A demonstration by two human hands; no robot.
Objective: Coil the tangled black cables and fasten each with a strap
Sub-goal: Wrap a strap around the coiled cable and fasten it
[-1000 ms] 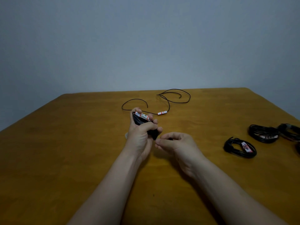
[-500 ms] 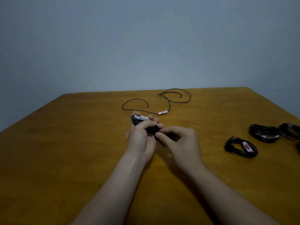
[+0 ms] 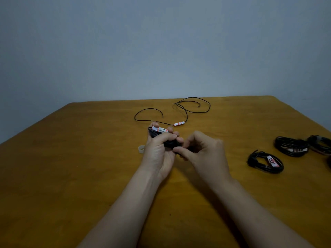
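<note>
Well, closest to you, your left hand (image 3: 157, 149) had its grip closed round a coiled cable (image 3: 170, 143), held just above the table (image 3: 71, 176), with a white-and-red tag (image 3: 159, 129) showing over the fingers. Your right hand (image 3: 206, 154) had its grip curled, thumb and forefinger pinched at the right end of that same coil. Blur hid whether a strap sat between them. I judged this coil wound but not yet fastened.

Just left of your left hand lay a small pale ring (image 3: 141, 149), possibly a strap, with nothing touching it.

Off to your right, finished work lay on the table: the nearest coil (image 3: 265, 162) with a labelled band round it, a second coil (image 3: 291, 146) behind it, and a third coil (image 3: 320, 144) just beside that, cut by the frame edge.

Farthest away, a loose cable (image 3: 186, 111) sprawled in open loops, well apart from your hands, neither coiled nor strapped.

By my reckoning at least three were done, one was in hand and one was left. No box, tray or bin showed; everything lay straight on the table.
</note>
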